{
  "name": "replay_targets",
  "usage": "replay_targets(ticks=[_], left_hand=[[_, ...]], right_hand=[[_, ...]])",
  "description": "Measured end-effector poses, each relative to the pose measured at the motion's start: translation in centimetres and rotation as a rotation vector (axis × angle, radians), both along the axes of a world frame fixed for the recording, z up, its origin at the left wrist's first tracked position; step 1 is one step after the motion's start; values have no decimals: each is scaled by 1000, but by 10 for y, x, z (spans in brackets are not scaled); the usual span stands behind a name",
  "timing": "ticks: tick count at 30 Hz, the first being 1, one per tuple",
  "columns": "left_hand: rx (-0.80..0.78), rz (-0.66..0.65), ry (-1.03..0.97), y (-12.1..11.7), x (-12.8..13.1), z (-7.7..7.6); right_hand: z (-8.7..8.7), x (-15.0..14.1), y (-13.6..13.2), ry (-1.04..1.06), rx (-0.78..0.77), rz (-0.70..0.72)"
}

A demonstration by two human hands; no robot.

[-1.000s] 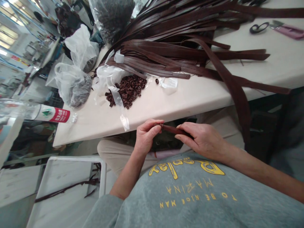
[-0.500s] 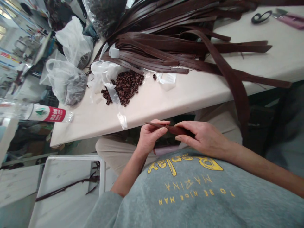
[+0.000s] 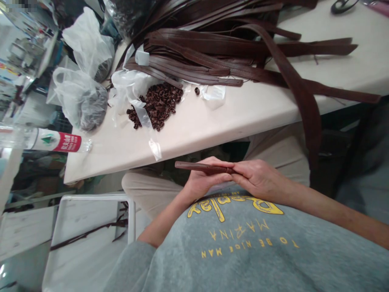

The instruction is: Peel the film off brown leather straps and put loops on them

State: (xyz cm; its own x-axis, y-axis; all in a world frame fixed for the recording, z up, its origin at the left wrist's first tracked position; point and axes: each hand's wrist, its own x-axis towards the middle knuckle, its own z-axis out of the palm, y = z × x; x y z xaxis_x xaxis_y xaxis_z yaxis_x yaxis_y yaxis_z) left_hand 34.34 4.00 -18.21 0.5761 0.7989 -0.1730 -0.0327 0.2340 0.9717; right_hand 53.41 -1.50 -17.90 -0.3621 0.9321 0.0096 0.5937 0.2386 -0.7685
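Observation:
Below the table's near edge, in front of my grey shirt, both hands meet on a narrow brown leather strap (image 3: 194,166). My left hand (image 3: 202,182) is closed round it, and the strap's end sticks out to the left past the fingers. My right hand (image 3: 259,180) pinches the same strap from the right; a small loop may sit on the strap between the hands, I cannot tell. On the white table (image 3: 212,125) lies a heap of small brown leather loops (image 3: 156,106) on torn clear plastic.
A big pile of long brown straps (image 3: 231,48) covers the table's far side; one strap (image 3: 310,117) hangs over the near edge. Plastic bags (image 3: 80,99) and a lying bottle (image 3: 45,141) sit at the left. Scissors (image 3: 342,5) lie top right. A white tray (image 3: 88,247) stands lower left.
The strap's end has come further out to the left past my left hand. Both hands have sunk a little and drawn closer together.

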Motion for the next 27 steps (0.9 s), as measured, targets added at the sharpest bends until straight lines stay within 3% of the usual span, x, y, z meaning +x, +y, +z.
replay_targets(ticks=[5,11,15,21,23,27], left_hand=[[-60,-5,4,1,-1,4],[-64,260,-81,27,-32,2],[-20,333,-119,30,-43,7],[-24,46,-26,-4,-22,14],[-14,48,-8,-11,-19,13],[68,215,-35,-13,-39,21]], right_hand=[[6,1,6,85,-87,-11],[5,49,2,138,-399,27],[-1,58,-13,134,-555,2],[3,24,-2,108,-352,2],[6,11,10,102,-291,33],[-4,-2,27,67,-240,147]])
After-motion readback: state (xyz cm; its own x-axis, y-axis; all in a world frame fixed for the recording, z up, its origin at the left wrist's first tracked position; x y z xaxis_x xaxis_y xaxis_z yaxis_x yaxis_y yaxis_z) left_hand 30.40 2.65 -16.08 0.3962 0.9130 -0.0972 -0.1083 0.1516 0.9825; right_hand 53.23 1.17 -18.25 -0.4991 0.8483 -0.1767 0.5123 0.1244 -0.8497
